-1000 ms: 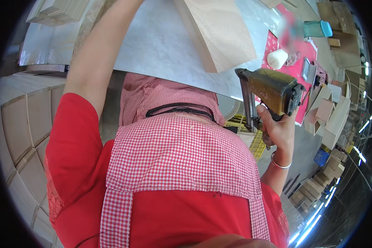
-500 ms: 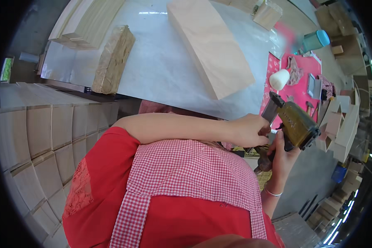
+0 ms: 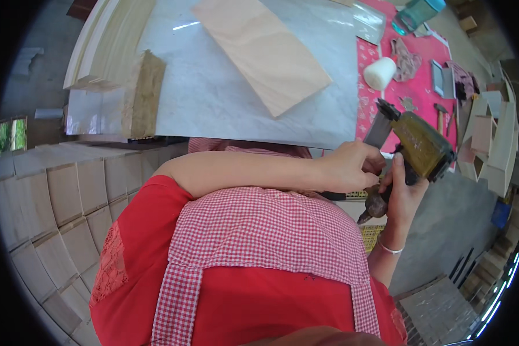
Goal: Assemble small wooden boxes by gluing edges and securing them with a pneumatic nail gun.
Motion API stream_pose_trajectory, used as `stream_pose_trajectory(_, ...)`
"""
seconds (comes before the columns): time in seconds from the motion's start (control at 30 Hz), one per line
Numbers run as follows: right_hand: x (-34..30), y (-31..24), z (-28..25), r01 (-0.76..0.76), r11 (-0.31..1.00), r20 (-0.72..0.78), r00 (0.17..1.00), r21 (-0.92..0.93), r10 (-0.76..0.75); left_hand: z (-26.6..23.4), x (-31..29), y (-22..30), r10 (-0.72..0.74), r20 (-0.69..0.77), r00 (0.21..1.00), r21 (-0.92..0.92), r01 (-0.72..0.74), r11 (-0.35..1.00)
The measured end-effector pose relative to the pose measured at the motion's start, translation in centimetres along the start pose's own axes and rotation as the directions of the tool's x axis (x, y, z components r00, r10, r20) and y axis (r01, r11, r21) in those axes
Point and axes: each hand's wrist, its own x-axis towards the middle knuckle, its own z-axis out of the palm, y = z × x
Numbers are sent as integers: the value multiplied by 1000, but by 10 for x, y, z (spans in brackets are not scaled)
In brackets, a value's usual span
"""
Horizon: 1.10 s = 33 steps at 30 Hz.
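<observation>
Well, I have one olive-brown and black nail gun (image 3: 422,147), and my right grip (image 3: 406,193) is wrapped snugly round its handle, thumb up near the trigger. My left grip (image 3: 352,167), just to the left of that, has its fingers curled in at the gun's long metal magazine; the fingertips are partly hidden, so how tightly they close, and on what, I can't make out.

Ahead and left of both lies one long, pale, flat-topped wooden piece (image 3: 265,57). Farther left I count one rough brown block (image 3: 144,95) and, behind it, one stack of pale boards (image 3: 109,43). Ahead of my right grip are one white plastic bottle (image 3: 379,73), one crumpled greyish-pink rag (image 3: 406,60) and one see-through teal bottle (image 3: 419,15); one wooden-handled hammer (image 3: 440,118) lies nearer, on the right.

Faint marks run along the gun's side, too small for me to read.

The counter (image 3: 213,109) wears a pale, marbled, glossy sheet, with a patterned pinkish-red cloth (image 3: 368,106) on its right. Rows of pale wooden boxes (image 3: 66,196) fill the space well left of my grips, and grey floor (image 3: 455,225) shows to the right.
</observation>
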Motion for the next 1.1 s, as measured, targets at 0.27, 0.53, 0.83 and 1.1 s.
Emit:
stream_pose_trajectory(0.27, 32, 3, -30, 26, 990, -100, 995, 137, -12, -16, 17, -29, 39, -207, 978, 395, 47, 917)
stream_pose_trajectory(0.53, 98, 45, -64, -14, 999, -83, 996, 47, 18, -12, 20, -55, -547, 328, 771, 27, 571, 821)
stream_pose_trajectory(0.83, 160, 102, -115, 9, 461, 0, 1000, -887, -19, -25, 30, -70, -437, 500, 748, -193, 588, 786)
stream_pose_trajectory(1.1, 299, 66, -142, 233, 686, -120, 896, -689, -426, -35, 35, -60, -448, 539, 713, -187, 620, 762)
